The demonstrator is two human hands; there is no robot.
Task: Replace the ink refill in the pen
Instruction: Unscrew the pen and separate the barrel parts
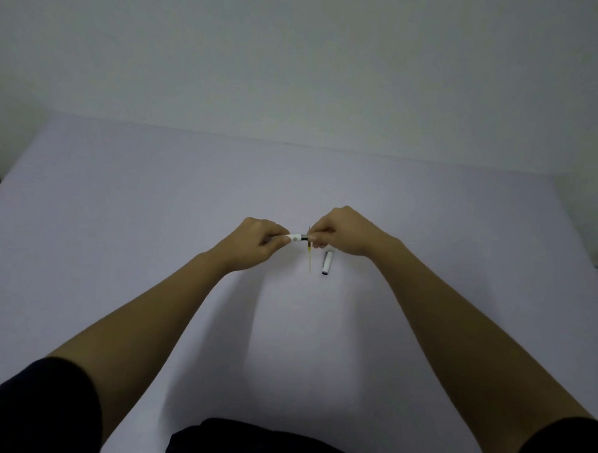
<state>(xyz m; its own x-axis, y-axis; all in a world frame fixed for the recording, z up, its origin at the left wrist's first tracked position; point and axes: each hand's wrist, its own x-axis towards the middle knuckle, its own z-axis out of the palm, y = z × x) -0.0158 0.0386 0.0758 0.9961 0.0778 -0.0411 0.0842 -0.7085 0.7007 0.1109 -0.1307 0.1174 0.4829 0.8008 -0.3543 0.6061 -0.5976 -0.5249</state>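
I hold a white pen barrel [295,238] level above the middle of the table, my left hand [256,240] closed around its left end. My right hand [342,231] pinches the dark tip section [305,238] at the barrel's right end. Just below my right fingers a thin yellowish ink refill [310,259] lies on the table, pointing away from me; its far part is hidden behind the pen and fingers. To its right lies a white pen cap [327,262] with a dark end.
The pale lilac table [153,237] stretches wide on all sides, its far edge meeting a plain light wall [298,55]. My dark sleeves and clothing fill the bottom of the view.
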